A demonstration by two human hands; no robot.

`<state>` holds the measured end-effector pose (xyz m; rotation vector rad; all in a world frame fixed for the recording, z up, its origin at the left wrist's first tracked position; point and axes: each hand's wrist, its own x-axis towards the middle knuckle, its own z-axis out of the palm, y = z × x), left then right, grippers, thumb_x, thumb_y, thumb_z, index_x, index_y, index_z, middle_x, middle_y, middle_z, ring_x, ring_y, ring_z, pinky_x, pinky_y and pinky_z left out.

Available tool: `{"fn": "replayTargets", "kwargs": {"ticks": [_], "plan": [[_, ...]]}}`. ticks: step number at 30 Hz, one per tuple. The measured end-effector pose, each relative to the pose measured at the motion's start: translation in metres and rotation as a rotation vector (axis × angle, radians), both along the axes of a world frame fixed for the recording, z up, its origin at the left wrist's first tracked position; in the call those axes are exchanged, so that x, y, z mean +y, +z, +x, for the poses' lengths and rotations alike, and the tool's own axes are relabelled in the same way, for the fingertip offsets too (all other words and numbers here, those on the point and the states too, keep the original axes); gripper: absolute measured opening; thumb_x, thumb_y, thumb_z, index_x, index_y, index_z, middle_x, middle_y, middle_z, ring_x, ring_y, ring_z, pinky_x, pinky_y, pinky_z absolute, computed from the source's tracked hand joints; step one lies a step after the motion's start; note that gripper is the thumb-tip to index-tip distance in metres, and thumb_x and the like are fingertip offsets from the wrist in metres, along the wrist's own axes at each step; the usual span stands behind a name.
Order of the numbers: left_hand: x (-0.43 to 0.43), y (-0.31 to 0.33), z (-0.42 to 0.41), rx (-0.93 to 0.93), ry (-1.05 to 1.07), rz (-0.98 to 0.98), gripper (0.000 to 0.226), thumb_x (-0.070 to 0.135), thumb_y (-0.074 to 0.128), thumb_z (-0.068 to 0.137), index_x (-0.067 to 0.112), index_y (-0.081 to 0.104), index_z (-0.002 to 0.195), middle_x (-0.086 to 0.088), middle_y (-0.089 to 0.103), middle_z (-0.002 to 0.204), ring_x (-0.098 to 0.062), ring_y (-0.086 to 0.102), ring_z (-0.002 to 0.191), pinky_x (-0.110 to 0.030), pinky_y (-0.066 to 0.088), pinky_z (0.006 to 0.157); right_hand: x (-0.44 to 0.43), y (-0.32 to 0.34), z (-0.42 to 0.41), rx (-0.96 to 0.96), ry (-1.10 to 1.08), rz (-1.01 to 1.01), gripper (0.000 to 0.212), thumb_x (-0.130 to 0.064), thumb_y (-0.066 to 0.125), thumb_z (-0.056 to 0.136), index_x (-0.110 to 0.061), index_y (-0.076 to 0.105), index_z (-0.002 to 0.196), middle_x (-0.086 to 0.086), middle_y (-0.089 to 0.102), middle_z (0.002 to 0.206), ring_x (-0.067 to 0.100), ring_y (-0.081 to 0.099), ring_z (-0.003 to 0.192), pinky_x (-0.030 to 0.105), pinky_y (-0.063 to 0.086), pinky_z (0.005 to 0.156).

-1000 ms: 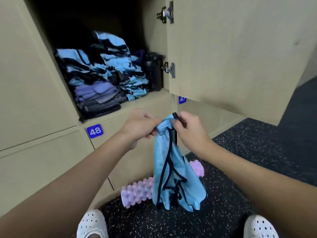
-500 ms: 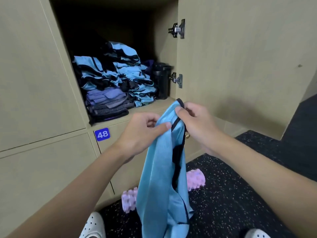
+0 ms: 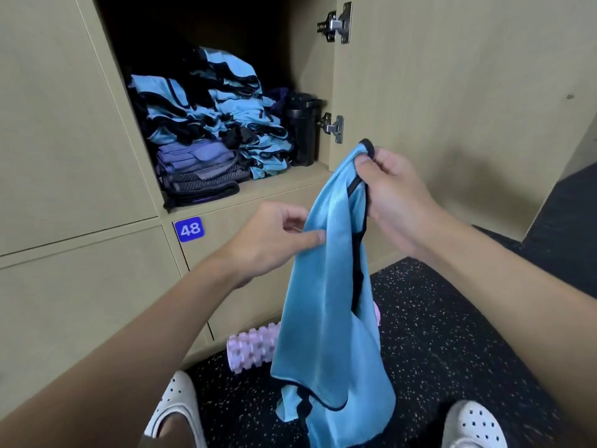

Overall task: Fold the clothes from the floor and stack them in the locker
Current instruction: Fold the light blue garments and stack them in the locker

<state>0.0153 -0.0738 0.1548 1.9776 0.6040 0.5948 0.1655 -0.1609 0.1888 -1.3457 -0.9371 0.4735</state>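
Head view: one blue vest [image 3: 329, 302], pinched by left hand [image 3: 268, 240] and right hand [image 3: 394, 202]; two locker stacks [image 3: 226, 124]

Head camera, facing forward-down, near open locker [image 3: 292, 184].

L clog [image 3: 176, 404], R clog [image 3: 473, 426]: white, perforated. Forearms [image 3: 135, 331] bare.

A blue tag [image 3: 190, 229] reading "48" sits on the locker front [image 3: 245, 221] below the open compartment.
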Motion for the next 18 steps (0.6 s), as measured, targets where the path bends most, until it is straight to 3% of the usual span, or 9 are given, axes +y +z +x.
{"fn": "replayTargets", "kwargs": {"ticks": [3,6,8,10,12,14,16,18], "plan": [[0.002,-0.014,0.005,0.102,0.03,0.03,0.02,0.018,0.073,0.09,-0.001,0.074,0.088,-0.018,0.075,0.09,-0.016,0.062,0.072,-0.036,0.053,0.073,-0.003,0.0,0.011,-0.004,-0.022,-0.021,0.027,-0.029,0.048,0.099,-0.004,0.059,0.099,0.012,0.058,0.092,0.025,0.055,0.086,0.064,0.045,0.096],[0.007,-0.013,0.009,0.056,0.128,0.024,0.027,0.022,0.07,0.093,-0.003,0.069,0.083,-0.024,0.073,0.085,-0.02,0.058,0.069,-0.046,0.054,0.071,-0.002,-0.009,0.028,-0.056,-0.176,-0.086,0.023,-0.024,0.046,0.101,-0.005,0.06,0.099,0.01,0.061,0.093,0.025,0.058,0.086,0.059,0.05,0.095],[0.009,-0.004,0.011,-0.033,0.208,0.026,0.023,0.02,0.07,0.093,0.003,0.068,0.077,-0.022,0.073,0.081,-0.021,0.058,0.066,-0.042,0.053,0.065,-0.002,-0.016,0.035,-0.146,-0.251,-0.163,0.018,-0.011,0.048,0.098,-0.01,0.059,0.112,0.008,0.065,0.105,0.02,0.061,0.088,0.037,0.056,0.088],[0.007,0.007,0.015,-0.128,0.267,0.03,0.021,0.015,0.07,0.092,0.007,0.068,0.073,-0.023,0.073,0.079,-0.022,0.058,0.062,-0.034,0.051,0.06,-0.004,-0.02,0.033,-0.208,-0.182,-0.252,0.048,-0.002,0.052,0.092,-0.019,0.046,0.137,0.002,0.059,0.121,0.009,0.058,0.089,0.009,0.049,0.069],[0.004,0.015,0.02,-0.184,0.304,0.033,0.018,0.01,0.069,0.091,0.004,0.069,0.074,-0.025,0.072,0.078,-0.023,0.06,0.059,-0.03,0.053,0.054,-0.007,-0.022,0.028,-0.246,-0.063,-0.264,0.074,-0.009,0.061,0.089,-0.033,0.028,0.15,-0.01,0.049,0.136,0.005,0.053,0.108,0.012,0.042,0.077],[0.001,0.02,0.025,-0.221,0.324,0.011,0.017,0.007,0.068,0.091,0.0,0.069,0.076,-0.026,0.071,0.079,-0.023,0.063,0.058,-0.03,0.057,0.053,-0.009,-0.021,0.019,-0.305,0.082,-0.231,0.083,-0.022,0.07,0.086,-0.046,0.021,0.149,-0.018,0.044,0.144,0.002,0.043,0.129,0.016,0.037,0.088],[-0.004,0.025,0.027,-0.265,0.306,-0.034,0.015,0.005,0.066,0.091,-0.002,0.07,0.079,-0.025,0.072,0.08,-0.022,0.066,0.058,-0.03,0.059,0.056,-0.009,-0.023,0.012,-0.318,0.212,-0.239,0.082,-0.029,0.076,0.084,-0.044,0.027,0.148,-0.015,0.049,0.141,0.001,0.047,0.129,0.016,0.042,0.093],[-0.009,0.03,0.028,-0.313,0.264,-0.08,0.013,0.002,0.065,0.091,0.0,0.071,0.079,-0.02,0.074,0.078,-0.02,0.07,0.062,-0.03,0.06,0.06,-0.006,-0.028,0.009,-0.343,0.241,-0.233,0.053,-0.022,0.074,0.087,-0.027,0.051,0.135,-0.006,0.066,0.122,0.007,0.064,0.107,0.025,0.054,0.088]]}}
